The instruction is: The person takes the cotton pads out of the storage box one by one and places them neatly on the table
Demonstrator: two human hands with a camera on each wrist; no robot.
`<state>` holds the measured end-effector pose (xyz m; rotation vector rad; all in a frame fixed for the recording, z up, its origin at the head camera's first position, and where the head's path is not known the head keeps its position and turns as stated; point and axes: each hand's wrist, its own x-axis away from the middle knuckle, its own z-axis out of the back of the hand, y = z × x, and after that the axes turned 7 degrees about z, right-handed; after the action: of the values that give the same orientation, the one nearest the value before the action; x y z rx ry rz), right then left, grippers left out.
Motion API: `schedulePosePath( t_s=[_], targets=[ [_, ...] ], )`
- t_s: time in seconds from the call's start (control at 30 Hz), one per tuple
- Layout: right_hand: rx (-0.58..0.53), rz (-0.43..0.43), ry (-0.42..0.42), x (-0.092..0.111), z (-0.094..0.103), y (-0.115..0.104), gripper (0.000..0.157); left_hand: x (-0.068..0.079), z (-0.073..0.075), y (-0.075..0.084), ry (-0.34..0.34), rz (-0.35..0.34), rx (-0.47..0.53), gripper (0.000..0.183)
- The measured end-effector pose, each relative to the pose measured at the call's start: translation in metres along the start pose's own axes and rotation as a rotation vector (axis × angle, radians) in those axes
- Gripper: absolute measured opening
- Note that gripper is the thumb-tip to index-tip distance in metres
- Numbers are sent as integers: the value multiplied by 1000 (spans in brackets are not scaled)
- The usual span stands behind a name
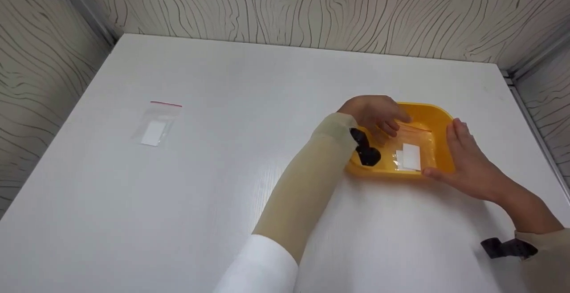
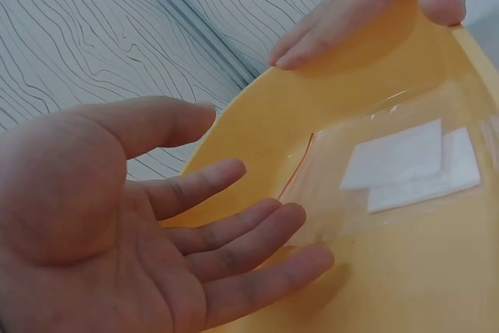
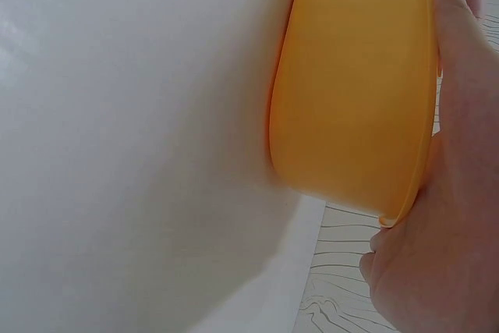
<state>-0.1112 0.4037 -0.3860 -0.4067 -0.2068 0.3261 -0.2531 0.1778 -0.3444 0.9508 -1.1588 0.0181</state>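
Note:
A yellow plastic tub (image 1: 429, 112) stands on the right part of the table. Inside lie clear zip bags with a red strip (image 2: 297, 165); white rectangular pieces (image 1: 411, 156) show through them, one overlapping another. How many bags there are I cannot tell. My left hand (image 1: 373, 112) is over the tub's left side, its fingers spread and loosely bent, holding nothing. At the right front corner my right hand (image 1: 474, 168) rests against the tub, fingers extended along the right rim and thumb on the front rim. The right wrist view shows the tub's outer wall (image 3: 351, 91).
Far to the left, another clear zip bag (image 1: 165, 126) with a red strip and a white piece (image 1: 153, 133) lies flat on the white table (image 1: 213, 164). Wood-patterned panels (image 1: 285, 8) stand behind the table. Black wrist devices (image 1: 367, 148) are strapped to both forearms.

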Motion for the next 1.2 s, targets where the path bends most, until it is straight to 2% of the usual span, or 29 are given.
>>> schedulePosePath(
  t_s=[0.17, 0.33, 0.4, 0.57, 0.73, 0.93, 1.07, 1.2],
  targets=[
    [-10, 13, 7, 1, 0, 0, 119, 1, -2, -2, -1, 9, -22, 38],
    [-23, 31, 12, 3, 1, 0, 118, 12, -9, -4, 76, 68, -11, 38],
    [-22, 30, 11, 2, 1, -1, 119, 11, -9, -5, 89, 74, 9, 40],
    [-27, 28, 11, 2, 1, -1, 119, 3, -6, -7, 50, 54, 63, 42],
    [-27, 13, 5, 1, 0, -1, 120, 5, -7, -6, 53, 80, 100, 40],
    [-19, 7, 4, 1, 0, -1, 120, 4, -10, -5, 59, 93, 86, 39],
    [-13, 2, 2, 1, 1, 0, 119, 2, -13, -5, 55, 79, 81, 37],
    [-16, 9, 0, 0, 1, 0, 120, -2, -12, -5, 33, 36, 60, 36]
  ],
)
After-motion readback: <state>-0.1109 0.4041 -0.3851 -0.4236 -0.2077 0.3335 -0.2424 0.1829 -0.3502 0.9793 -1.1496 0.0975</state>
